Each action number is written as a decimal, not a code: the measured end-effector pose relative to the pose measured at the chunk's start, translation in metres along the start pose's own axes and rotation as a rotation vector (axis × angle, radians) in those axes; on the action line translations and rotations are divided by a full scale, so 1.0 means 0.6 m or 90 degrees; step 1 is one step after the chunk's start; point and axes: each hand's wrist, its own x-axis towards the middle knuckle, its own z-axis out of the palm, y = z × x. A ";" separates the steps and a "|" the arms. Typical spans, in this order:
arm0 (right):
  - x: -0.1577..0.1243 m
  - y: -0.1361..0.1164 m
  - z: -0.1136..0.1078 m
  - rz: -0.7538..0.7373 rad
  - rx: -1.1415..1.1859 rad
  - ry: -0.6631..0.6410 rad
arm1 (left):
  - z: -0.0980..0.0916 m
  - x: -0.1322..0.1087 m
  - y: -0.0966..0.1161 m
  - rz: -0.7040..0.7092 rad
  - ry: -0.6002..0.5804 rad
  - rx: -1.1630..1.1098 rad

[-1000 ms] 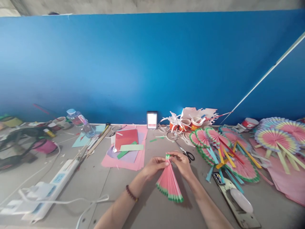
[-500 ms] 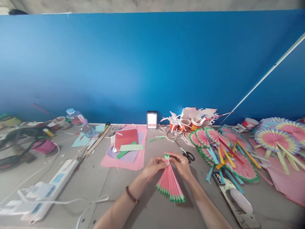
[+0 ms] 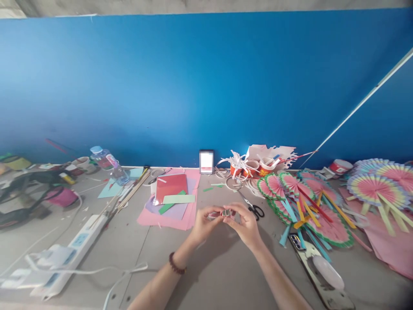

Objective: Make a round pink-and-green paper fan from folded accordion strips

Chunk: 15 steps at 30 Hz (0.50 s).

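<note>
Between my two hands, over the middle of the desk, is a pleated paper fan (image 3: 226,213), turned so that only a small pinkish and greenish end shows. Most of its length is hidden by the fingers or points away from me. My left hand (image 3: 207,223) pinches it from the left, a dark beaded bracelet (image 3: 177,263) on that wrist. From the right, the thumb and fingers of my right hand (image 3: 242,221) close on the same fan. Black-handled scissors (image 3: 256,212) lie just beyond my right hand.
Finished paper fans (image 3: 332,224) crowd the right side, near a phone (image 3: 305,254) with a white mouse (image 3: 327,271) on it. Coloured paper sheets (image 3: 171,189) lie left of centre. A power strip (image 3: 77,241), cables and a plastic bottle (image 3: 112,165) occupy the left.
The pink fan with green edges hung spread downward before. Now it is tipped so its end faces me and the spread pleats no longer show. Both hands keep hold.
</note>
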 end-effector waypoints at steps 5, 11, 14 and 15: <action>0.000 -0.016 0.002 -0.060 -0.004 -0.016 | -0.004 -0.001 -0.009 0.049 -0.034 -0.006; -0.003 -0.014 0.006 -0.069 0.038 -0.014 | -0.005 -0.001 -0.012 0.047 -0.036 -0.013; -0.006 -0.009 0.006 -0.038 0.045 -0.015 | -0.005 -0.001 -0.012 0.024 -0.036 -0.013; -0.007 -0.007 0.006 -0.030 0.044 -0.015 | -0.005 -0.002 -0.013 0.016 -0.035 -0.014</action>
